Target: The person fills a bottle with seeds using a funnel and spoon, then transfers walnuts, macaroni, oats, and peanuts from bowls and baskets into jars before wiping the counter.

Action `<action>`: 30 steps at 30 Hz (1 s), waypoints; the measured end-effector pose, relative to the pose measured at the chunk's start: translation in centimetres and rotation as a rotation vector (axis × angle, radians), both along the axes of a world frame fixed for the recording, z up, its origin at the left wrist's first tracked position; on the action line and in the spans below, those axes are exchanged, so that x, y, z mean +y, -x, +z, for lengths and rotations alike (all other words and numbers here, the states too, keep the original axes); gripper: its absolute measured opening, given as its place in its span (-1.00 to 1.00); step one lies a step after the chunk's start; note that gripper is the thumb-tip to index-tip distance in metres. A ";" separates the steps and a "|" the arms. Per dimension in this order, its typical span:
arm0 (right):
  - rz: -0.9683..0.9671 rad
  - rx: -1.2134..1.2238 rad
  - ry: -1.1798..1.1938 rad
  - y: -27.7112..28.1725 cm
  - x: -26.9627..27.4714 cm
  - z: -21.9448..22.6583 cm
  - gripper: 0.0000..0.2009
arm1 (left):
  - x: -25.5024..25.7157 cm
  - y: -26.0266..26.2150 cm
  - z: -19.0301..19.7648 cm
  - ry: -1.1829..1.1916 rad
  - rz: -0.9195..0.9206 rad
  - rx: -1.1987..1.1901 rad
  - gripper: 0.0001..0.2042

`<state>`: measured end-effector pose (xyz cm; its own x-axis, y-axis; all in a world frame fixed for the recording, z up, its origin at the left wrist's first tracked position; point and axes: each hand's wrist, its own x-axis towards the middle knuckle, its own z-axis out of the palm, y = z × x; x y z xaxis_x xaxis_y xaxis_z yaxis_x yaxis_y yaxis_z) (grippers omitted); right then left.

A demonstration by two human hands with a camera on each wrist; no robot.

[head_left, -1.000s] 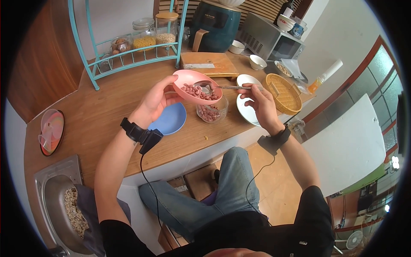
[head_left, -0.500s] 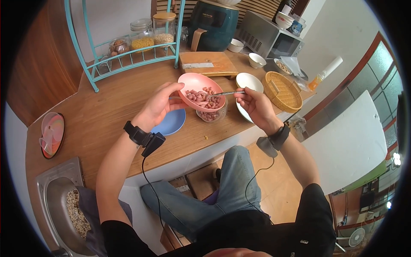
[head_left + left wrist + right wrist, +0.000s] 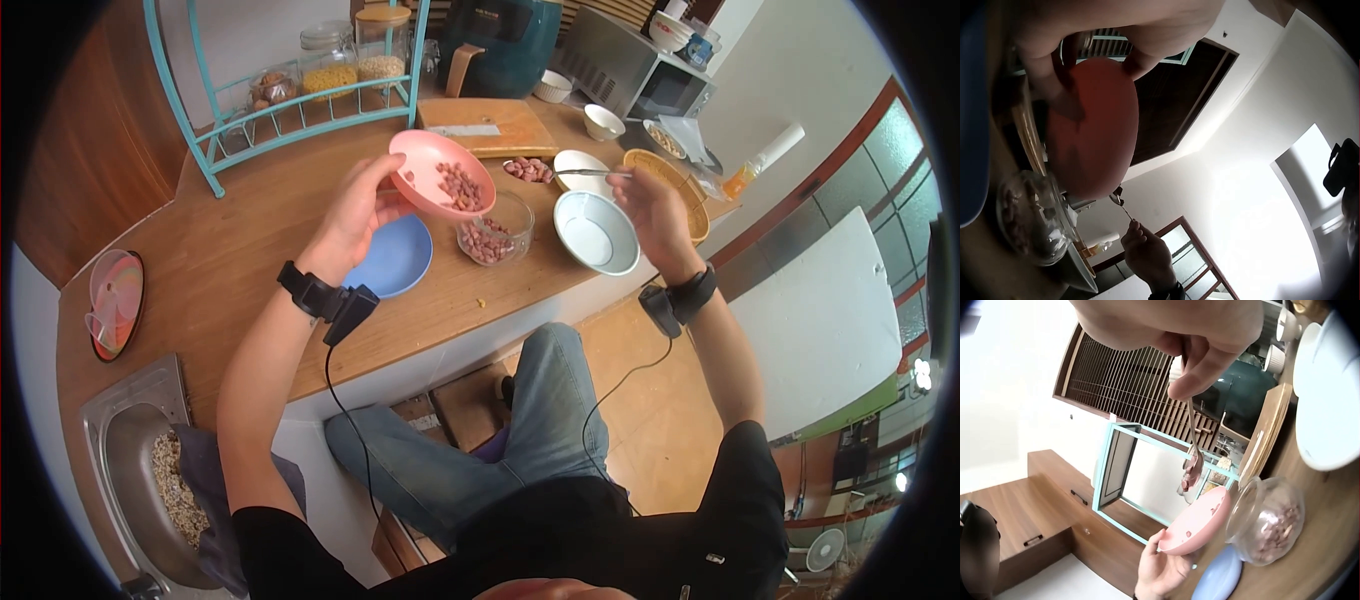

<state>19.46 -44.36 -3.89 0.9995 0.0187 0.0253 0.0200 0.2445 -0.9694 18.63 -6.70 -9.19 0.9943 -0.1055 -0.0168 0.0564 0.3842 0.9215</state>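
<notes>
In the head view my left hand (image 3: 346,217) grips the rim of a tilted pink bowl (image 3: 424,172), with reddish peanuts (image 3: 462,188) gathered at its right side. My right hand (image 3: 660,222) pinches the handle of a metal spoon (image 3: 590,172); the spoon's bowl is heaped with peanuts (image 3: 528,169), raised to the right of the pink bowl. Below them a glass bowl (image 3: 520,238) on the counter holds more peanuts. The right wrist view shows the loaded spoon (image 3: 1195,464) above the pink bowl (image 3: 1200,525), apart from it.
A blue bowl (image 3: 402,262) sits left of the glass bowl. To the right are a pale blue-white bowl (image 3: 597,232), a white bowl and a wicker basket (image 3: 695,205). Behind stand a wooden board (image 3: 490,122), a teal rack (image 3: 300,131) and a microwave (image 3: 625,70). The sink (image 3: 120,440) is front left.
The pink bowl has moved up and left, off the glass bowl. My right hand has moved right and lifted the spoon out of the pink bowl with peanuts on it.
</notes>
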 end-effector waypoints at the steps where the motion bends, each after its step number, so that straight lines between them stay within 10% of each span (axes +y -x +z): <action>1: -0.009 -0.025 0.089 0.5 0.2 -0.1 -0.70 | 0.1 -0.2 -0.1 -0.001 0.012 -0.003 -0.68; 7: 0.097 -0.319 0.575 2.1 1.4 0.2 -0.64 | 0.0 0.0 0.2 -0.005 -0.014 0.013 -0.66; 17: 0.186 -0.605 0.692 2.8 4.9 1.9 -0.66 | -0.3 0.0 0.0 -0.008 -0.119 0.019 -0.69; 30: 0.142 -0.109 0.372 1.4 3.4 0.9 -0.65 | -0.8 0.4 0.5 -0.017 -0.133 -0.006 -0.71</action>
<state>18.03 -40.94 -3.00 0.9782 0.1837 0.0964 0.1187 -0.1144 -0.9863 18.23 -7.53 -8.69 0.9715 -0.2366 -0.0143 0.1008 0.3575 0.9284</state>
